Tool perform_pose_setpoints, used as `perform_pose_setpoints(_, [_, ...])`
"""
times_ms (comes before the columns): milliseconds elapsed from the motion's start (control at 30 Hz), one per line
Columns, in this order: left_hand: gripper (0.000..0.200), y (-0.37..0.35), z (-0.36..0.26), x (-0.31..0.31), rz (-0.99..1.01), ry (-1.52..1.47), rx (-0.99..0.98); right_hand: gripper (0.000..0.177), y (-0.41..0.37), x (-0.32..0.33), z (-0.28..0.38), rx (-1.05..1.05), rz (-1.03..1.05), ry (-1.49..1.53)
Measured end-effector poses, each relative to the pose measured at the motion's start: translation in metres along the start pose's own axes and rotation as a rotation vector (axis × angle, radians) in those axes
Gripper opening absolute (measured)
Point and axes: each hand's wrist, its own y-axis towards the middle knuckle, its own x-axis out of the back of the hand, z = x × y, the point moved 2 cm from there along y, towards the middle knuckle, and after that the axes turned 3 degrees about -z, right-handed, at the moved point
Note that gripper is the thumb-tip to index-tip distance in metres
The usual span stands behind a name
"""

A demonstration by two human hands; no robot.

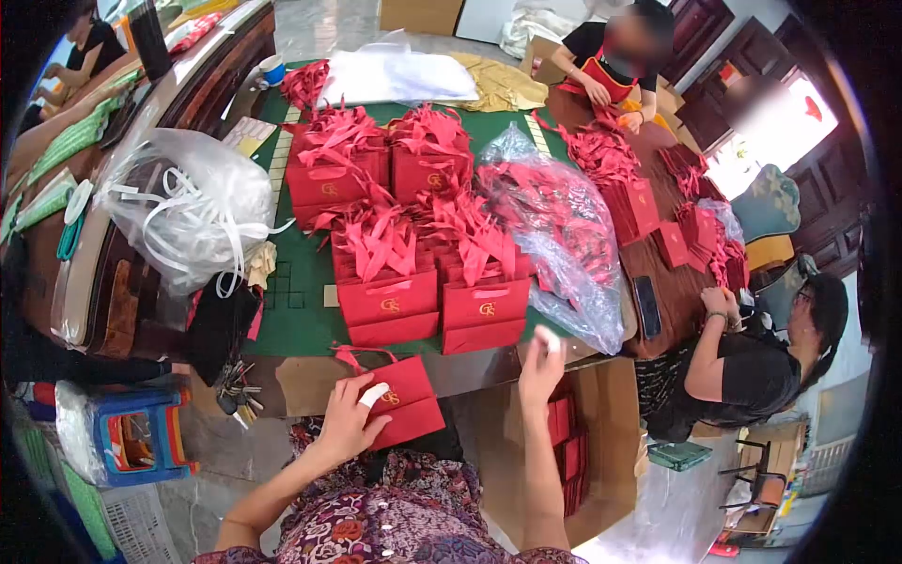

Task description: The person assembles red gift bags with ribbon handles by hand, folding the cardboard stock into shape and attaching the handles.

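Observation:
My left hand holds a small red paper gift bag over my lap at the table's front edge. The bag is tilted, bears a gold logo, and its red ribbon handle trails at the top. One finger of this hand wears a white cover. My right hand is raised over the table's edge, fingers stretched upward, one with a white tip cover; nothing shows in it. Just ahead stand packed stacks of the same red bags, ribbons heaped on top.
A clear plastic sack of red ribboned bags lies right of the stacks. A cardboard box below my right arm contains red bags. A plastic bag of white straps sits left. A phone lies right. Two people work across and right.

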Motion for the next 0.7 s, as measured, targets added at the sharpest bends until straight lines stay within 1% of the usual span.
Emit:
perform_pose_setpoints(33, [0.054,0.001,0.000,0.000,0.001,-0.001,-0.002,0.017,0.019,-0.007,-0.014,0.005,-0.033,-0.057])
perform_pose_setpoints(67, [0.054,0.001,0.001,0.000,-0.011,-0.004,0.004,0.018,0.038,-0.011,-0.016,0.019,-0.026,-0.207])
perform_pose_setpoints(100, [0.054,0.001,0.001,0.000,-0.023,-0.008,0.011,0.018,0.053,-0.015,-0.024,0.020,-0.025,-0.207])
perform_pose_setpoints(167, [0.054,0.001,0.002,0.000,-0.028,0.008,0.014,0.022,0.073,-0.030,-0.041,0.162,0.021,-0.374])
perform_pose_setpoints(200, [0.055,0.001,0.003,0.000,-0.034,0.022,0.015,0.022,0.077,-0.035,-0.044,0.160,0.024,-0.372])
perform_pose_setpoints(267, [0.055,0.002,0.003,0.001,-0.046,0.044,0.020,0.022,0.080,-0.045,-0.051,0.061,0.042,-0.420])
perform_pose_setpoints(367, [0.055,0.004,0.005,0.006,-0.057,0.072,0.036,0.019,0.079,-0.051,-0.071,0.047,0.072,-0.467])
perform_pose_setpoints(400, [0.056,0.005,0.005,0.007,-0.057,0.079,0.042,0.017,0.081,-0.048,-0.069,0.055,0.081,-0.406])
perform_pose_setpoints(433, [0.056,0.004,0.006,0.007,-0.055,0.078,0.045,0.017,0.080,-0.046,-0.067,0.054,0.085,-0.407])
perform_pose_setpoints(500, [0.054,0.004,0.010,0.005,-0.015,0.084,0.046,0.016,0.078,-0.042,-0.063,-0.038,0.090,-0.304])
perform_pose_setpoints(533, [0.054,0.004,0.010,0.006,-0.014,0.085,0.053,0.016,0.074,-0.039,-0.060,-0.037,0.096,-0.302])
perform_pose_setpoints(600, [0.052,0.005,0.007,0.006,-0.019,0.091,0.039,0.015,0.057,-0.025,-0.047,0.086,-0.043,-0.228])
perform_pose_setpoints(633, [0.052,0.004,0.008,0.006,-0.017,0.099,0.061,0.014,0.046,-0.018,-0.037,0.028,-0.037,-0.102])
perform_pose_setpoints(700, [0.050,0.005,0.008,0.006,-0.028,0.066,0.056,0.012,0.021,-0.001,-0.016,0.020,-0.100,-0.131])
